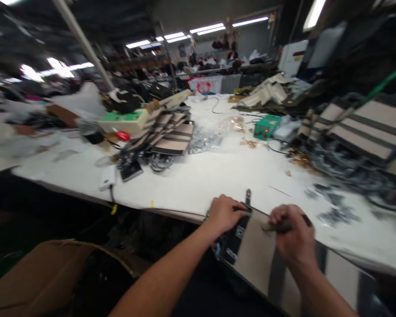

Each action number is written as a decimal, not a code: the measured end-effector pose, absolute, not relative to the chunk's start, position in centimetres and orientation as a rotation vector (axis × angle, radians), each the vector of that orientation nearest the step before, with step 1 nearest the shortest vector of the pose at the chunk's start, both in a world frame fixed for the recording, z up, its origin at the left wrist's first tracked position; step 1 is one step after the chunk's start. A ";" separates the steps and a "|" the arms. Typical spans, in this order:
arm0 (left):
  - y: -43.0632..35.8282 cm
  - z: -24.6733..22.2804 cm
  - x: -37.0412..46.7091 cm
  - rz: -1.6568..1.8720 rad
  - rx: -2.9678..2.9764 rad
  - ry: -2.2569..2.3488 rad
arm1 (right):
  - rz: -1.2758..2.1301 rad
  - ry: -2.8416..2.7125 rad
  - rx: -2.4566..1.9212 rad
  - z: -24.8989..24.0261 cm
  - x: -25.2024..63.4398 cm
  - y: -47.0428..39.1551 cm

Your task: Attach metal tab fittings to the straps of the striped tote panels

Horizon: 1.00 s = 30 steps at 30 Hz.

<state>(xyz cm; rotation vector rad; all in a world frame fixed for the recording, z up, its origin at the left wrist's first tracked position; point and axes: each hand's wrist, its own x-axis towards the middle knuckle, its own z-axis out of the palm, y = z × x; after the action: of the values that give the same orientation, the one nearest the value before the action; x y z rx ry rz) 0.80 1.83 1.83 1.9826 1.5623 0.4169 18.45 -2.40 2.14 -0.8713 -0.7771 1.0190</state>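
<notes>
White table (231,171) fills the middle of your view, with an open cardboard box (42,277) low on the left. Heap of striped pieces (369,127) on the table's right side; smaller stack of striped pieces (174,136) left of centre, clear plastic beside it. Striped panel (259,246) — beige with dark bands — lies at the table's near edge, running down toward you and to the right, under both your hands. Green-and-cream case (125,121) sits behind the smaller stack; a green box (266,127) with a small red light stands farther right. Your right hand (295,233) is over the panel, fingers curled narrow round a dark brownish tool (277,226), its tip pointing left, blurred; can't tell if it touches the surface. Your left hand (225,213) is at the panel's dark end band, fingers close together and bent onto its upper corner — whether they pinch it, can't tell. Metal tab (248,196) sticks up just beside those fingertips. Brass-coloured bits (249,143) lie scattered near the green box.
</notes>
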 end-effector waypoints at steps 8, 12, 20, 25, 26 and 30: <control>3.6 0.0 0.7 0.439 1.976 1.504 | 1.119 -0.568 -0.655 2.2 17.6 0.4; 3.6 0.3 0.6 0.451 1.988 1.495 | 1.153 -0.557 -0.635 1.7 16.6 0.9; 3.7 0.1 0.6 0.453 2.021 1.450 | 1.093 -0.792 -0.633 0.2 15.9 0.9; 4.1 0.5 0.2 0.366 1.950 1.398 | 0.984 -1.040 -0.757 -0.3 15.4 1.0; 4.3 0.6 0.1 0.334 1.916 1.389 | 0.976 -1.074 -0.782 -0.3 15.4 0.9; 5.6 1.0 0.0 0.250 1.817 1.412 | 0.993 -1.143 -0.830 -0.1 15.4 0.8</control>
<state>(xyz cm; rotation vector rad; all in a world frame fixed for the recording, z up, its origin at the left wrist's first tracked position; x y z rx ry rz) -0.04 5.58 0.98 1.8171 1.4117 0.2501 15.37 0.80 -0.10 -0.8299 -1.1426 0.9932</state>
